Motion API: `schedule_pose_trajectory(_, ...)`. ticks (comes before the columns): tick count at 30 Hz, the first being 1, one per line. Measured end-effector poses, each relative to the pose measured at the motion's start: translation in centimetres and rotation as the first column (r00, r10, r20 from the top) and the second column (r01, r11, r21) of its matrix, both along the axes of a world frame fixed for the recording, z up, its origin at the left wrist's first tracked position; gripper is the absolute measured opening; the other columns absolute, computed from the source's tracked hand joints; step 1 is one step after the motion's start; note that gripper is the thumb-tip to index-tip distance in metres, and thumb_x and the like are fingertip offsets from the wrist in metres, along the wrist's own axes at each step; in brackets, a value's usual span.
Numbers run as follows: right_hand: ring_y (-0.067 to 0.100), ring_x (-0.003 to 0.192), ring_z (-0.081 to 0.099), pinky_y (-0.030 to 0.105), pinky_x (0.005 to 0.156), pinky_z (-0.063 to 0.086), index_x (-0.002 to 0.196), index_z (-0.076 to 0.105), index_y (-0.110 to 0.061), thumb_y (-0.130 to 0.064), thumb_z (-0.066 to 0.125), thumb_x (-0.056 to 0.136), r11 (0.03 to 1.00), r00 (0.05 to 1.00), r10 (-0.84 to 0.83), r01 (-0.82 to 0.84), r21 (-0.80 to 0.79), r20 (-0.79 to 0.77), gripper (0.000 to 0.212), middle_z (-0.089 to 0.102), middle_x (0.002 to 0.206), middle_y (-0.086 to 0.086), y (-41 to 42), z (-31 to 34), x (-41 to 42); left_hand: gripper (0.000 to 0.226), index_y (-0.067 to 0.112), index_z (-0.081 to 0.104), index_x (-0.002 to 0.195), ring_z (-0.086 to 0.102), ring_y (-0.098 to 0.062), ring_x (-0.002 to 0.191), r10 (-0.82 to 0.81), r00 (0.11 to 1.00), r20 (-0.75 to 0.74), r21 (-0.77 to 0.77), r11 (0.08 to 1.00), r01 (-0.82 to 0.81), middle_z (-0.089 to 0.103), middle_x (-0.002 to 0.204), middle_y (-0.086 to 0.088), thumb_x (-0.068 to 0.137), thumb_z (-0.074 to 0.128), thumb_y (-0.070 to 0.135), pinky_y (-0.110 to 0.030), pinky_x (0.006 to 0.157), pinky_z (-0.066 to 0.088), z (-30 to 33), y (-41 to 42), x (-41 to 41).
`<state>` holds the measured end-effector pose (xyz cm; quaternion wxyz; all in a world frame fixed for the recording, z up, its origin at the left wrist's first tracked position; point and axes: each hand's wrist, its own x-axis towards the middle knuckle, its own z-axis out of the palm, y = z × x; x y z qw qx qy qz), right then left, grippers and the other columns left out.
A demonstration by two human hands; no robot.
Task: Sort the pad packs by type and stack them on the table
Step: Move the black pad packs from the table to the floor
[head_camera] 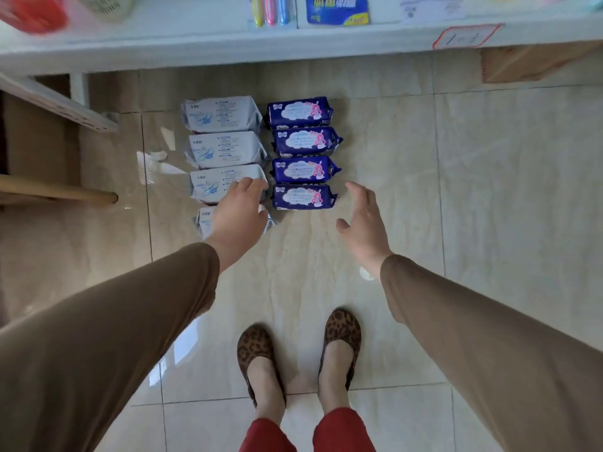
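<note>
On the tiled floor (pixel 326 272) four pale grey pad packs (pixel 225 148) lie in a column; the left hand (pixel 239 213), fingers loosely curled, reaches over the nearest two, contact unclear; just right, four dark blue pad packs (pixel 303 154) form a second column; the right hand (pixel 363 223) hovers beside them, fingers spread, holding nothing; the white table edge (pixel 293 44) runs above.

One head-worn wide-angle view looks steeply down from standing height at the floor (pixel 375 151). It faces a white shelf (pixel 228 44) along the top edge, beyond the fingers (pixel 354 190); the person's shoes (pixel 341 337) lie below them.
</note>
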<state>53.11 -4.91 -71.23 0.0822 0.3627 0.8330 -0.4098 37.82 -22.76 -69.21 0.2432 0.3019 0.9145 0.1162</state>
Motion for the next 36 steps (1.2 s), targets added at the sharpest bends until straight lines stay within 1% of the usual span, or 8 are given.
schedule_pose_trajectory(6, 0.024, 0.128, 0.041, 0.029, 0.100, 0.035, 0.144, 0.040, -0.018, -0.011, 0.059, 0.092, 0.999, 0.999, 0.007, -0.008, 0.032, 0.037, 0.056, 0.044, 0.141, 0.005, 0.3, 17.5, 1.6, 0.043, 0.014, 0.052, 0.130, 0.046, -0.029, 0.120, -0.001, 1.000, 0.005, 0.027, 1.000, 0.001, 0.054, 0.127, -0.008, 0.089, 0.062, 0.018, -0.042, 0.092, 0.044, 16.3, 0.9, 2.0)
schedule_pose_trajectory(10, 0.026, 0.127, 0.044, 0.029, 0.099, 0.036, 0.141, 0.044, -0.017, -0.015, 0.060, 0.092, 0.994, 0.999, 0.032, -0.033, 0.104, 0.009, 0.052, 0.048, 0.138, 0.007, 1.5, 30.9, 2.3, 0.049, 0.015, 0.049, 0.134, 0.043, -0.029, 0.124, -0.020, 1.000, 0.016, 0.023, 1.000, 0.019, 0.053, 0.131, -0.007, 0.089, 0.064, 0.028, -0.041, 0.095, 0.044, 28.1, 1.5, 3.2)
schedule_pose_trajectory(14, 0.029, 0.128, 0.044, 0.035, 0.102, 0.037, 0.139, 0.047, -0.015, -0.019, 0.063, 0.090, 0.980, 0.999, 0.026, -0.018, 0.197, -0.042, 0.051, 0.049, 0.139, 0.008, 3.2, 43.5, 2.8, 0.056, 0.018, 0.045, 0.139, 0.041, -0.027, 0.127, -0.079, 0.997, -0.022, 0.031, 0.996, 0.080, 0.050, 0.136, -0.005, 0.088, 0.064, 0.032, -0.041, 0.098, 0.043, 38.9, 2.7, 4.2)
schedule_pose_trajectory(19, 0.026, 0.126, 0.046, 0.040, 0.103, 0.040, 0.137, 0.049, -0.017, -0.026, 0.066, 0.090, 0.958, 0.989, 0.062, -0.021, 0.286, -0.135, 0.051, 0.052, 0.137, 0.006, 6.6, 55.7, 3.3, 0.057, 0.017, 0.044, 0.138, 0.040, -0.028, 0.127, -0.109, 0.989, -0.096, 0.154, 0.980, 0.123, 0.048, 0.135, -0.006, 0.088, 0.066, 0.033, -0.043, 0.102, 0.042, 50.9, 7.0, 4.7)
schedule_pose_trajectory(24, 0.029, 0.115, 0.052, 0.044, 0.096, 0.045, 0.129, 0.054, -0.017, -0.026, 0.069, 0.086, 0.905, 0.969, 0.145, -0.049, 0.424, -0.199, 0.047, 0.056, 0.126, 0.007, 12.3, 62.3, 4.1, 0.057, 0.016, 0.045, 0.139, 0.039, -0.030, 0.130, -0.135, 0.976, -0.169, 0.253, 0.952, 0.175, 0.048, 0.139, -0.007, 0.089, 0.066, 0.033, -0.040, 0.107, 0.034, 58.4, 13.5, 4.9)
schedule_pose_trajectory(27, 0.029, 0.116, 0.051, 0.041, 0.096, 0.043, 0.131, 0.054, -0.015, -0.026, 0.069, 0.087, 0.878, 0.962, 0.173, -0.053, 0.475, -0.211, 0.048, 0.056, 0.129, 0.008, 17.7, 64.7, 4.4, 0.054, 0.017, 0.049, 0.137, 0.042, -0.027, 0.127, -0.121, 0.966, -0.228, 0.315, 0.930, 0.190, 0.050, 0.136, -0.005, 0.089, 0.066, 0.034, -0.038, 0.104, 0.036, 61.3, 18.4, 4.9)
schedule_pose_trajectory(32, 0.028, 0.125, 0.044, 0.041, 0.102, 0.039, 0.137, 0.049, -0.016, -0.028, 0.063, 0.090, 0.890, 0.958, 0.198, -0.087, 0.448, -0.208, 0.050, 0.050, 0.139, 0.006, 26.8, 67.5, 4.5, 0.053, 0.018, 0.047, 0.138, 0.039, -0.025, 0.129, -0.085, 0.965, -0.249, 0.324, 0.932, 0.165, 0.048, 0.139, -0.003, 0.090, 0.065, 0.034, -0.037, 0.105, 0.035, 64.5, 26.3, 5.2)
schedule_pose_trajectory(36, 0.027, 0.124, 0.044, 0.043, 0.101, 0.040, 0.136, 0.048, -0.017, -0.029, 0.064, 0.090, 0.883, 0.951, 0.238, -0.127, 0.451, -0.198, 0.050, 0.050, 0.135, 0.006, 32.1, 68.7, 3.3, 0.055, 0.017, 0.048, 0.138, 0.039, -0.024, 0.130, -0.031, 0.969, -0.246, 0.333, 0.936, 0.114, 0.048, 0.139, -0.003, 0.090, 0.067, 0.034, -0.037, 0.106, 0.034, 66.3, 30.5, 4.7)
